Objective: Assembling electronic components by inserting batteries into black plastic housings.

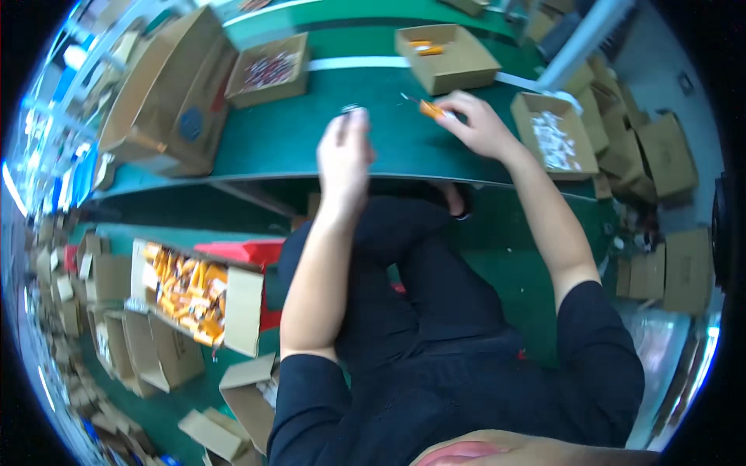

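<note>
My right hand (pixel 475 126) is closed around a small orange piece (pixel 430 109) with a thin metallic tip pointing to the far left. It hovers over the green work table (pixel 295 147), in front of a shallow cardboard box (pixel 465 78) with a few similar orange pieces inside. My left hand (pixel 344 159) is blurred by motion, its fingers pinched together. At its fingertips shows a small dark and silvery thing (pixel 350 109), too smeared to name. The two hands are apart.
At the back left stand a tall carton (pixel 167 101) and a box of small dark red parts (pixel 268 71). A box of white pieces (pixel 553 140) sits right of my right hand. Lower left, an open carton (pixel 245 311) holds many orange pieces. The table's front edge runs below my hands.
</note>
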Motion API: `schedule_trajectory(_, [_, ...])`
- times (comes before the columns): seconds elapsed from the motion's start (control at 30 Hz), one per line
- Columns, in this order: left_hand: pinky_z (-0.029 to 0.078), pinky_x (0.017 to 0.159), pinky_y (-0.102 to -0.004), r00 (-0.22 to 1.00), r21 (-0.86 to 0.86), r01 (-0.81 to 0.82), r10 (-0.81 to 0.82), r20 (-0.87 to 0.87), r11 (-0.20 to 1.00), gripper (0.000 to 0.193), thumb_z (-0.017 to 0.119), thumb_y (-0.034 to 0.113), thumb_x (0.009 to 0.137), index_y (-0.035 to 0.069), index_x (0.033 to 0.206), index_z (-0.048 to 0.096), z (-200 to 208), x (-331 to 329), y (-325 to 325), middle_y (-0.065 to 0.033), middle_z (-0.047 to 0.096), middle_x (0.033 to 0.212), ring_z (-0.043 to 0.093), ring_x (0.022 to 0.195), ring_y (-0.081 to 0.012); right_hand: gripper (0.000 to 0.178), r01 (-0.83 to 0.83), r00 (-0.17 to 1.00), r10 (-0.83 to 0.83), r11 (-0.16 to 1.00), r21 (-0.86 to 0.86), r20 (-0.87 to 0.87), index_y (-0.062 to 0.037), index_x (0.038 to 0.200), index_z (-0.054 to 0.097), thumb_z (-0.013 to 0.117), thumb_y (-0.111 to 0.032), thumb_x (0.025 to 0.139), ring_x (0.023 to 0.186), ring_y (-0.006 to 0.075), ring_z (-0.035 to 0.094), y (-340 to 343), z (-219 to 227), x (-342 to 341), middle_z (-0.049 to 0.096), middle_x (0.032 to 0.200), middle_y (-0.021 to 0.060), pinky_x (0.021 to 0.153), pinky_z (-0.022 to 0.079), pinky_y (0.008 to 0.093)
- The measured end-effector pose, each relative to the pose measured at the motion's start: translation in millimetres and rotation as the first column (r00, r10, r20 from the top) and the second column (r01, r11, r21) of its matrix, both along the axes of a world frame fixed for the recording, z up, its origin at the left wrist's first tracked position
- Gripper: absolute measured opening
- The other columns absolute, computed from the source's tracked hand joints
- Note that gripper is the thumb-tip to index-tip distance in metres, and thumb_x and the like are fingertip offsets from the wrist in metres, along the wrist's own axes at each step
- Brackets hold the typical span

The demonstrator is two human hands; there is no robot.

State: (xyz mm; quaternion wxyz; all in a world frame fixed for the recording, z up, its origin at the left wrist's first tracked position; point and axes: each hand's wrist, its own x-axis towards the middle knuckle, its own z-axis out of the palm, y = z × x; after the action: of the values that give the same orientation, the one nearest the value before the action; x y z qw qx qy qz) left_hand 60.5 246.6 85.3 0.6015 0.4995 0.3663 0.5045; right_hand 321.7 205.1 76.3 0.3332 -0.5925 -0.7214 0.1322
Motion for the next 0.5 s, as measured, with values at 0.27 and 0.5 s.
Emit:
schedule_trajectory(0.27, [0.033, 0.053, -0.0223, 0.987, -0.071, 0.039, -0.027, 0.161, 0.997, 0.024, 0.056, 0.029, 0.106, 0.008, 0.094, 0.056, -6.6, 26.3, -0.7, 0.0036, 0.042, 0.070, 0.038, 0.056, -0.0061, 0.051, 0.567, 0.707, -0.575, 0.809, 0.156, 0.411, -0.0034, 0.131, 0.065, 0.061, -0.043, 0.099, 0.110, 0.0326, 0.067, 102.4, 12.4, 81.1, 0.065, 0.133, 0.0168, 0.081, 0.055, 0.0411])
schedule_trajectory(0.5, [0.033, 0.053, -0.0216, 0.991, 0.023, 0.097, -0.094, -0.096, 0.995, 0.026, 0.059, 0.031, 0.105, 0.006, 0.097, 0.058, -9.1, 28.2, -17.3, 0.0037, 0.043, 0.068, 0.037, 0.056, -0.0057, 0.041, 0.375, 0.759, -0.247, 0.922, -0.094, 0.602, -0.0078, 0.125, 0.069, 0.065, -0.037, 0.096, 0.109, 0.0315, 0.065, 54.6, 21.1, 61.1, 0.070, 0.120, 0.0155, 0.102, 0.043, 0.0453])
